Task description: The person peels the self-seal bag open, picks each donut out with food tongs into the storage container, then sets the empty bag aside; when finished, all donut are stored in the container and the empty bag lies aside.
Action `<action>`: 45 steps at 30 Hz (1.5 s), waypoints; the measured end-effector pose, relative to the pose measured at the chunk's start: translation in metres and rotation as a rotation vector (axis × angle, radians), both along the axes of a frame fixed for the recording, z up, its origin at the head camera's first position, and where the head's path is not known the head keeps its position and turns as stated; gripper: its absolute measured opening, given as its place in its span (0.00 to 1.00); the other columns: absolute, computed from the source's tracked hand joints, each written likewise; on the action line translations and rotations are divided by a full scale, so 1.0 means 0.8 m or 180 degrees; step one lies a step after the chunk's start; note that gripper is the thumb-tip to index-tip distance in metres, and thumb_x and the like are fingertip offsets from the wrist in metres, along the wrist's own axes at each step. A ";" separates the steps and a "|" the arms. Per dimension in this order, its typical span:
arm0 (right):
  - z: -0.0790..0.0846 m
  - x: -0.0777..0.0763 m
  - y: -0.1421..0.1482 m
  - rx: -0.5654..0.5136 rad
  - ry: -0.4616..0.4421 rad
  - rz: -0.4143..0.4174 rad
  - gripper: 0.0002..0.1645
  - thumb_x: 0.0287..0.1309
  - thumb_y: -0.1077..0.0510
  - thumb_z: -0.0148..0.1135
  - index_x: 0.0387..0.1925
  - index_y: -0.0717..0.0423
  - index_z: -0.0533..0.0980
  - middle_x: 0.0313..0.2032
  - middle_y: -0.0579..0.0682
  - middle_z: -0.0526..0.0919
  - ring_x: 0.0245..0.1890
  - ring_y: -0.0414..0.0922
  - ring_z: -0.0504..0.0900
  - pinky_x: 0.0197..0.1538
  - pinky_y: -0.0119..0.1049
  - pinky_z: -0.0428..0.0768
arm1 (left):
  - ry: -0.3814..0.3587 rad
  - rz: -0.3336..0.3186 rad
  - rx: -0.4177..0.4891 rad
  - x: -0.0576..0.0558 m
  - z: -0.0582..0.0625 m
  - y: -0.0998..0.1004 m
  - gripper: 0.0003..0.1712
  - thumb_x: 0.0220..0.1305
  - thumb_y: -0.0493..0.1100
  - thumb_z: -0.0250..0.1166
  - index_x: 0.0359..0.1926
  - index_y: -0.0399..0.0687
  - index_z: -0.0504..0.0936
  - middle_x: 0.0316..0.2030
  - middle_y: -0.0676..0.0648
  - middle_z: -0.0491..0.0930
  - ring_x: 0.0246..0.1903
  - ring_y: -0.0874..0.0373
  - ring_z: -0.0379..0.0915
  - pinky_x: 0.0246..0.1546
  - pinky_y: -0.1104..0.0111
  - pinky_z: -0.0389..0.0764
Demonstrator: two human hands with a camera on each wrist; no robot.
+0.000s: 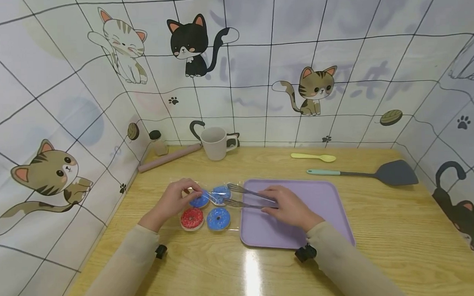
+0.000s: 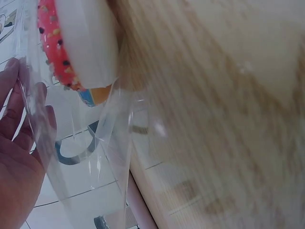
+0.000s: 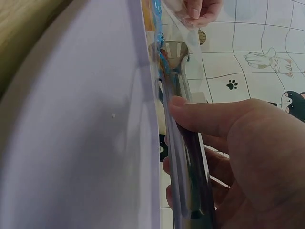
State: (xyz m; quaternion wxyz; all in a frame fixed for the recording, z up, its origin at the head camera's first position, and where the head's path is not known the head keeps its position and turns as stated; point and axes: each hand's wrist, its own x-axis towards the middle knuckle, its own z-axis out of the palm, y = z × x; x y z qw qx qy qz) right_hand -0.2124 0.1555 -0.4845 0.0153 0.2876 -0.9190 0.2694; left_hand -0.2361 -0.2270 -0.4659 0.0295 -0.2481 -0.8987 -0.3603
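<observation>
My left hand [image 1: 175,199] pinches the edge of a clear plastic film [image 2: 90,157] above the doughnuts. In my right hand [image 1: 288,207] are metal tongs [image 1: 247,205] with slotted, fork-like ends, their tips spread around the far right blue doughnut [image 1: 222,193]. Another blue doughnut [image 1: 199,202] lies just beneath my left fingers. Nearer to me are a red sprinkled doughnut [image 1: 192,219] and a further blue doughnut [image 1: 218,219]. The right hand is over the left part of a purple tray [image 1: 317,197].
Behind the doughnuts stand a white mug [image 1: 214,143], a mauve rolling pin [image 1: 168,158] and a small dark-capped jar [image 1: 159,144]. A yellow spoon [image 1: 313,157] and a grey spatula [image 1: 396,173] lie beyond the tray. Cat-patterned walls [image 1: 254,77] enclose the wooden table [image 1: 400,229].
</observation>
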 end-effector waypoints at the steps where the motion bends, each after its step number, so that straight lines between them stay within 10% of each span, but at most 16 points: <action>1: -0.001 0.001 0.000 -0.0004 0.0012 -0.0006 0.30 0.60 0.52 0.76 0.64 0.51 0.80 0.59 0.53 0.84 0.62 0.54 0.80 0.67 0.54 0.77 | 0.0012 -0.0008 0.0000 0.000 0.000 0.000 0.02 0.69 0.42 0.70 0.41 0.52 0.88 0.40 0.57 0.86 0.43 0.60 0.80 0.46 0.62 0.83; 29: 0.008 0.058 0.074 -0.0219 0.0631 -0.0149 0.30 0.58 0.54 0.77 0.63 0.47 0.82 0.56 0.49 0.84 0.57 0.50 0.83 0.58 0.51 0.82 | 0.0039 0.0041 0.0031 0.000 -0.004 -0.004 0.02 0.69 0.43 0.70 0.40 0.55 0.88 0.39 0.59 0.86 0.41 0.63 0.78 0.45 0.63 0.81; 45: 0.011 0.096 0.177 -0.0116 0.0788 -0.0704 0.30 0.51 0.61 0.81 0.58 0.49 0.84 0.52 0.50 0.85 0.51 0.52 0.84 0.46 0.40 0.82 | 0.0053 -0.0005 0.0045 -0.001 -0.003 -0.005 0.02 0.69 0.43 0.70 0.41 0.55 0.88 0.39 0.58 0.86 0.40 0.61 0.79 0.46 0.62 0.82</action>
